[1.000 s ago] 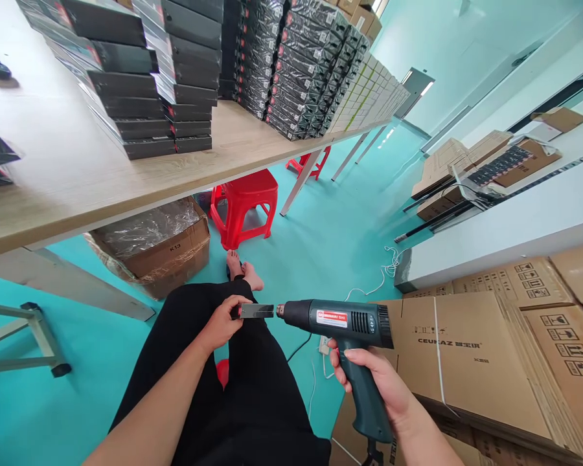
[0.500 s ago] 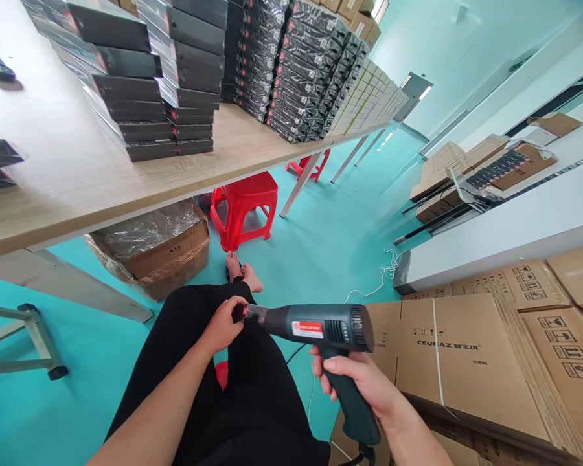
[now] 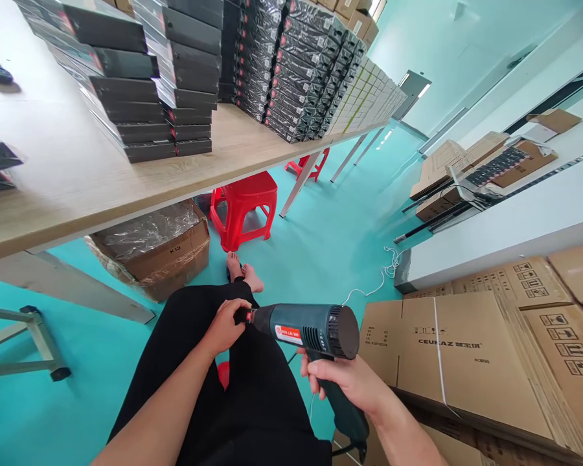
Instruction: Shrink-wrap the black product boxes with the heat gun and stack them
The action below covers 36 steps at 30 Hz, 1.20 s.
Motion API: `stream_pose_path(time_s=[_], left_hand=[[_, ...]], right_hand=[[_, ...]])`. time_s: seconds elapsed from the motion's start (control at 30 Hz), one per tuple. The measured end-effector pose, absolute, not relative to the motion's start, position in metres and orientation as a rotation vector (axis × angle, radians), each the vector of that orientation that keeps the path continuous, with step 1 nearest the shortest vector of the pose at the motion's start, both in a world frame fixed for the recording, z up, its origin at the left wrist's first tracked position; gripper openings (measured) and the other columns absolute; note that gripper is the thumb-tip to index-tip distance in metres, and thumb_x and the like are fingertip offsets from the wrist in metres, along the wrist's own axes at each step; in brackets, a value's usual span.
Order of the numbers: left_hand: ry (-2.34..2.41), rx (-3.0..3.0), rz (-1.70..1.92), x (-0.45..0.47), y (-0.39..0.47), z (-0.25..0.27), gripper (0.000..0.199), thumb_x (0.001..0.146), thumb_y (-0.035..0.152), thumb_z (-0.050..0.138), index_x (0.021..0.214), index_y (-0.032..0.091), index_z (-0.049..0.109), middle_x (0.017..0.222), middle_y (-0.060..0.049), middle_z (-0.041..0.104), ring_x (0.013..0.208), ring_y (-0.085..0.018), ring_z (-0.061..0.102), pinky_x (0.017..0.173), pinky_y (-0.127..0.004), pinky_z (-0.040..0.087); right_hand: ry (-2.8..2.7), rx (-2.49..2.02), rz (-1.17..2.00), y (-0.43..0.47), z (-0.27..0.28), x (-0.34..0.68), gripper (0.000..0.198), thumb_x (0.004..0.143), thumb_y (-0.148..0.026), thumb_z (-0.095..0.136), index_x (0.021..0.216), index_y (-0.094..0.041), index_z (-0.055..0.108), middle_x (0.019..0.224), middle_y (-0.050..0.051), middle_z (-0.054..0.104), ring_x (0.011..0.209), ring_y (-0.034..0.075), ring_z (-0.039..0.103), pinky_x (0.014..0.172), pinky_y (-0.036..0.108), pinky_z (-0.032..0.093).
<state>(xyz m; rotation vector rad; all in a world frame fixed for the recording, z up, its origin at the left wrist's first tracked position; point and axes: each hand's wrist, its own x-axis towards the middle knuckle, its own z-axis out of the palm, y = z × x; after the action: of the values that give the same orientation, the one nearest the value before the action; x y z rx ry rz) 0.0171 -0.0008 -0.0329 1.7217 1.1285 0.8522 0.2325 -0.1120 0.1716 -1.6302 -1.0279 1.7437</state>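
Observation:
My right hand (image 3: 342, 382) grips the handle of a dark green heat gun (image 3: 306, 330) with a red label. Its nozzle points left, close against my left hand (image 3: 226, 323). My left hand holds a small dark box (image 3: 243, 315) over my lap; most of the box is hidden behind the gun's nozzle and my fingers. I sit in black trousers, with a bare foot (image 3: 240, 272) on the teal floor.
A long wooden table (image 3: 78, 188) at left carries stacks of black wrapped boxes (image 3: 175, 84). Under it stand a red stool (image 3: 243, 207) and a plastic-covered carton (image 3: 155, 249). Cardboard cartons (image 3: 466, 356) fill the right. A white cord (image 3: 374, 285) lies on the floor.
My right hand swung the heat gun leftward and turned its rear toward me. The nozzle closed in on the box, which now is mostly covered.

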Motion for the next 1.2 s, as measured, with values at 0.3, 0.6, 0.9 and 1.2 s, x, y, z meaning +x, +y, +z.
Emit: stream_pose_path(time_s=[0.3,0.6,0.9,1.2], left_hand=[[1.109,1.665,0.937,0.016,0.001,-0.039,0.039,0.063,0.005,0.049,0.096,0.023,0.059,0.118,-0.005,0.055,0.112,-0.021,0.05,0.101,-0.038,0.035],[1.132,1.682,0.93,0.016,0.001,-0.042,0.038,0.063,0.006,0.051,0.095,0.023,0.06,0.122,-0.006,0.053,0.116,-0.023,0.048,0.102,-0.041,0.035],[1.155,1.669,0.928,0.016,0.001,-0.046,0.038,0.064,0.006,0.049,0.096,0.023,0.06,0.123,-0.006,0.053,0.117,-0.023,0.047,0.1,-0.041,0.037],[1.178,1.654,0.92,0.015,0.002,-0.045,0.035,0.065,0.007,0.05,0.096,0.023,0.059,0.122,-0.006,0.053,0.116,-0.023,0.048,0.1,-0.04,0.037]], right_hand=[[-1.032,-1.72,1.745,-0.114,0.169,0.232,0.016,0.075,-0.028,0.062,0.082,-0.015,0.068,0.069,0.003,0.063,0.06,0.015,0.056,0.056,0.028,0.046],[-0.971,-1.722,1.711,-0.118,0.166,0.228,0.019,0.073,-0.031,0.065,0.08,-0.014,0.069,0.073,0.005,0.064,0.061,0.015,0.056,0.055,0.028,0.046],[-0.955,-1.747,1.661,-0.117,0.164,0.225,0.02,0.075,-0.032,0.064,0.085,-0.016,0.07,0.073,0.003,0.064,0.061,0.015,0.056,0.056,0.028,0.046],[-0.899,-1.761,1.611,-0.119,0.161,0.227,0.022,0.076,-0.033,0.062,0.089,-0.016,0.069,0.075,0.004,0.064,0.061,0.014,0.055,0.058,0.028,0.046]])
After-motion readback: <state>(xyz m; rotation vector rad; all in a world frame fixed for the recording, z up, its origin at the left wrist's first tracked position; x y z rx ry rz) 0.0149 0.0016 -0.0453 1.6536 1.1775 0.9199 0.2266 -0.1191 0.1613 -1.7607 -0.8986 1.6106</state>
